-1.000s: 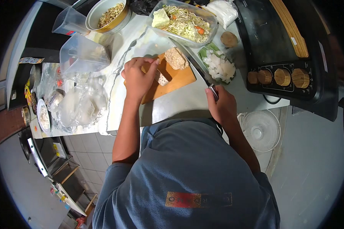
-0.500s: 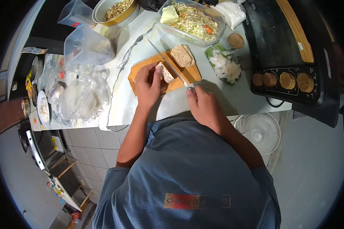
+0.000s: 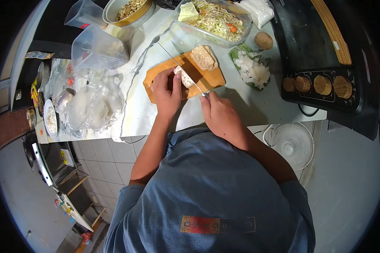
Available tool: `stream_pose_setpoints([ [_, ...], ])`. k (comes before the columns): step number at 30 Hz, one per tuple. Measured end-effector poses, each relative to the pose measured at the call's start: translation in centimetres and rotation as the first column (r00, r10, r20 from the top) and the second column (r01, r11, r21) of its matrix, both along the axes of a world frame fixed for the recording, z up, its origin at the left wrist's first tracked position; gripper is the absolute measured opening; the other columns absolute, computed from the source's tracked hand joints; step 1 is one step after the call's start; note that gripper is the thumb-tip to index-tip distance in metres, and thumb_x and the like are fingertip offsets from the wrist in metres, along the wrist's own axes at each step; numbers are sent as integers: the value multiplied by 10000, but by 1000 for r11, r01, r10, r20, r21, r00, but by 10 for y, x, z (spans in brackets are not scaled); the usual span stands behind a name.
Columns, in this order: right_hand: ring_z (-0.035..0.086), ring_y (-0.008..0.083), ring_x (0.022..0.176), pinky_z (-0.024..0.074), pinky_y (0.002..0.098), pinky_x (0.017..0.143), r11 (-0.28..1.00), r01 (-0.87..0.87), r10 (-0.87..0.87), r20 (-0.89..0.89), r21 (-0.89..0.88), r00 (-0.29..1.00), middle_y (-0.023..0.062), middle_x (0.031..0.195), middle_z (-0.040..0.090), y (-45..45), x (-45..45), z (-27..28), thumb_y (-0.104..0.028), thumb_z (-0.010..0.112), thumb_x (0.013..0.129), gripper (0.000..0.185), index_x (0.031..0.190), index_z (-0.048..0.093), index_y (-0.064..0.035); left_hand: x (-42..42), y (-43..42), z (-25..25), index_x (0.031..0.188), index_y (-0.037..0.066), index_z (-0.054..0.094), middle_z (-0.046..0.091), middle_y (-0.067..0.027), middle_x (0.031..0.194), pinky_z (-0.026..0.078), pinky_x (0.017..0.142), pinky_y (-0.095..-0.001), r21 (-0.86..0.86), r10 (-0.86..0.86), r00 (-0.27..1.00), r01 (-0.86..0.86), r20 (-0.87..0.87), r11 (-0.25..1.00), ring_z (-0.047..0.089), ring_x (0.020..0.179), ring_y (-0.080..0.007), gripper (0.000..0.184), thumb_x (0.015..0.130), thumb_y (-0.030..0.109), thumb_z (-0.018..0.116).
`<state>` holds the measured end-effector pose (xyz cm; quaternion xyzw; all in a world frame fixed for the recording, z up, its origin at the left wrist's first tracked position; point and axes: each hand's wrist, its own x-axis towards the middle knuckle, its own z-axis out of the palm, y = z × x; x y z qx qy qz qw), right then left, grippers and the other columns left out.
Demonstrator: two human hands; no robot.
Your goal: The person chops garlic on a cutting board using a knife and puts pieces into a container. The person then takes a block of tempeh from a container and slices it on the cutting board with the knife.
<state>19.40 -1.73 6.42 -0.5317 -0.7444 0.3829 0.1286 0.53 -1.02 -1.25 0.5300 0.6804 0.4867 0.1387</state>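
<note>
A small whitish block that looks like tempeh [image 3: 184, 77] lies on a wooden cutting board [image 3: 212, 79]. My left hand [image 3: 168, 95] steadies this block from its left side, with thumb and fingers pressed against it. In my right hand [image 3: 223, 114] is the handle of a long kitchen knife [image 3: 198, 87]. Its thin blade runs diagonally to the upper left, along the block's right edge; whether it has cut in, I cannot tell. Larger tan tempeh pieces [image 3: 204, 57] sit stacked at the board's upper right.
Right of the board are chopped white pieces on a green leaf [image 3: 251, 69] and a round brown item [image 3: 263, 40]. Behind stands a plastic tub of shredded vegetables [image 3: 247, 31]. Plastic bags [image 3: 93, 107] and a clear container [image 3: 99, 48] lie left; a black stove [image 3: 316, 86] stands right.
The knife blade has turned more edge-on and now lies against the block's right side. My right hand has shifted slightly left relative to the board. The whole view has moved a little.
</note>
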Motion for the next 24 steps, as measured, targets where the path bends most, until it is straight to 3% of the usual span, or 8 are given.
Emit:
stream_pose_setpoints([
  [15, 642, 506, 753, 491, 579, 733, 1000, -14, 14, 19, -10, 1000, 296, 753, 652, -2, 0, 1, -278, 484, 1047, 343, 952, 564, 41, 0, 1, 1, 1068, -1, 697, 680, -148, 903, 501, 765, -383, 46, -13, 999, 15, -31, 999, 647, 796, -275, 194, 933, 139, 683],
  [24, 642, 506, 757, 492, 583, 725, 1000, 0, 0, 7, 5, 1000, 296, 756, 653, -3, -1, -1, -283, 476, 1051, 347, 968, 568, 41, 2, 1, 4, 1061, 2, 702, 687, -147, 917, 494, 801, -389, 25, -7, 1000, 8, -20, 1000, 651, 825, -284, 198, 938, 156, 681],
])
